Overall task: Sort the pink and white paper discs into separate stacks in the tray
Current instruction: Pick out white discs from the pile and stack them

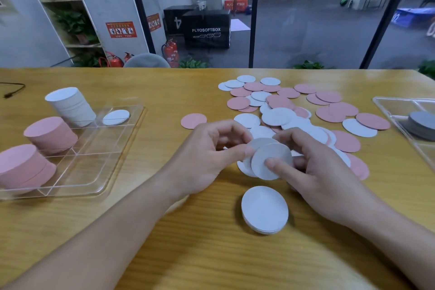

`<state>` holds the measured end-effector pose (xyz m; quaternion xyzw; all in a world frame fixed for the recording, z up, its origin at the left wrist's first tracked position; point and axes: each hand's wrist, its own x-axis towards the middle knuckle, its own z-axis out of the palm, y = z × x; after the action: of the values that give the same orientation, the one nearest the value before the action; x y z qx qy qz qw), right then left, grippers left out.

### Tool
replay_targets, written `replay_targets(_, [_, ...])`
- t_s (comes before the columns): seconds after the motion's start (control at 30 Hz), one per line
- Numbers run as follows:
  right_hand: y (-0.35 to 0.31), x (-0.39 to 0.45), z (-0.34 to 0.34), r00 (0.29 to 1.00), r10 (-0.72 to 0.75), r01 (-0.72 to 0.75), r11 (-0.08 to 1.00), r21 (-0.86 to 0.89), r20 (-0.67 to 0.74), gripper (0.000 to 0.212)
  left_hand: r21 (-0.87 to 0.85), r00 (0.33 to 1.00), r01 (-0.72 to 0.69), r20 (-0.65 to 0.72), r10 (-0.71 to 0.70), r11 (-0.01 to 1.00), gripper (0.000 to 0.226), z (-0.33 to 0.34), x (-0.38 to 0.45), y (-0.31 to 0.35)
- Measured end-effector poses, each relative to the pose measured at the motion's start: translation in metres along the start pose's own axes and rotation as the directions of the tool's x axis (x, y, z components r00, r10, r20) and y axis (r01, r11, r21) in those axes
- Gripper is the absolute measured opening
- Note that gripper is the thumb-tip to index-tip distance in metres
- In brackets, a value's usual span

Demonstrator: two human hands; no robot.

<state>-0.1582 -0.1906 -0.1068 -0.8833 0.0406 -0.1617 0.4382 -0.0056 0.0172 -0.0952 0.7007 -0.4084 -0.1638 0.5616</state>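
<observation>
My left hand (pixel 207 148) and my right hand (pixel 315 172) meet above the table's middle, and both pinch a few white discs (pixel 270 160) fanned between the fingertips. Just below them a small stack of white discs (pixel 264 209) lies on the table. A loose pile of pink and white discs (pixel 294 110) spreads behind my hands. At the left, the clear tray (pixel 94 172) holds a tall white stack (pixel 70 106), two pink stacks (pixel 50 134) (pixel 21 167) and a single white disc (pixel 116 117).
One pink disc (pixel 193 120) lies alone left of the pile. A second clear tray (pixel 400 113) with a grey disc stack (pixel 422 125) sits at the right edge. A black cable (pixel 13 89) lies at the far left. Glass wall behind the table.
</observation>
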Motion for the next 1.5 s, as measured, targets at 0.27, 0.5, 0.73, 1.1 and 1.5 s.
replay_targets(0.27, [0.005,0.002,-0.005,0.999,-0.013,0.014,0.998,-0.054,0.032,0.012,0.418,0.961,0.065,-0.271,0.056,0.906,0.015,-0.010,0.036,-0.001])
replay_targets(0.5, [0.004,0.000,-0.010,0.998,0.029,-0.027,0.999,-0.048,0.056,0.010,0.724,0.962,0.265,-0.151,-0.229,0.636,0.058,-0.015,0.046,-0.037])
replay_targets(0.73, [0.005,-0.002,-0.008,0.998,0.028,-0.023,0.997,-0.077,0.060,0.007,0.538,0.973,0.180,-0.220,-0.069,0.824,0.038,-0.013,0.033,-0.024])
replay_targets(1.1, [0.003,0.003,-0.017,0.987,0.161,-0.163,0.977,0.135,0.023,0.015,-0.073,0.968,0.162,-0.184,-0.173,0.984,0.036,-0.013,0.029,-0.016])
replay_targets(1.5, [0.006,0.001,-0.011,0.995,0.093,-0.092,0.994,0.062,-0.019,0.008,-0.112,0.989,0.122,-0.065,-0.130,0.986,0.019,0.007,0.020,-0.001])
